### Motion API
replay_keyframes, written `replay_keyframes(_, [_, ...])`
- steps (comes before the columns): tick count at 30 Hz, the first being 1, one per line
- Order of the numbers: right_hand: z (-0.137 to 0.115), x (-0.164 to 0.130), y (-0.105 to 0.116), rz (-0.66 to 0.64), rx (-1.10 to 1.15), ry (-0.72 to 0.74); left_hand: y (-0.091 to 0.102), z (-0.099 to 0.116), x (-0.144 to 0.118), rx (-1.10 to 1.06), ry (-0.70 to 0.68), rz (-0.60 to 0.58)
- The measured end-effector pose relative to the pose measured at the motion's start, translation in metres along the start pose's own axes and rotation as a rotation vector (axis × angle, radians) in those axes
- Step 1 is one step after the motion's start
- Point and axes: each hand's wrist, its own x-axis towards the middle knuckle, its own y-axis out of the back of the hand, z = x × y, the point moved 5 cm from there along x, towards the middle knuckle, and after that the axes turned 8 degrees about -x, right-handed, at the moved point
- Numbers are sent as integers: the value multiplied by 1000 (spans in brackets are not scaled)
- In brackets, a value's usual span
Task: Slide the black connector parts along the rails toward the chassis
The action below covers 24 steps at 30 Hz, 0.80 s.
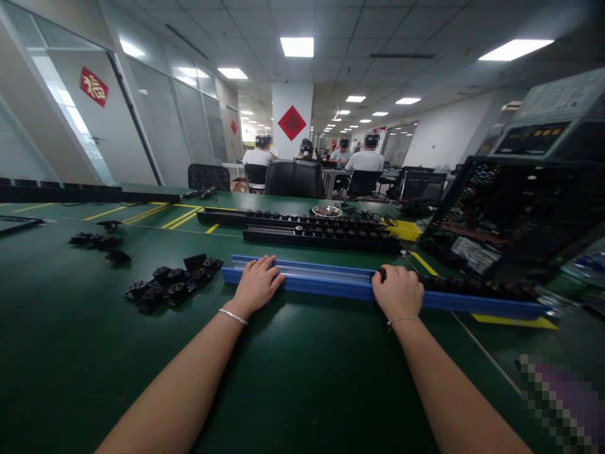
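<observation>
A long blue channel-shaped rail (326,287) lies across the green table in front of me. My left hand (259,284) is closed over it near its left end, fingers curled over the far edge. Further right, my right hand (399,291) also grips the rail, beside a small black part at its fingertips. Between my hands the channel's inside shows bare. To the right of my right hand, a row of black parts (472,287) sits in the channel. Left of the rail lies a cluster of loose black square parts (172,282) with round raised centres.
Two black rails (321,239) with parts in them lie behind the blue one, near a round metal dish (327,212) and a yellow tray (401,229). An open computer case (510,214) stands at right. More black parts (94,239) lie at left. People sit at far tables.
</observation>
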Motion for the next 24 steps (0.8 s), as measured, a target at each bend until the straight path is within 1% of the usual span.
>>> replay_keyframes(7, [-5,1,-2,-47,74,24,4,2,1,-25,15,5])
replay_keyframes(18, [-17,-3,-4,-24,148,72,6,4,-1,-18,6,19])
replay_keyframes(24, [-21,-4,-3,-37,178,94,7,6,-1,5,0,28])
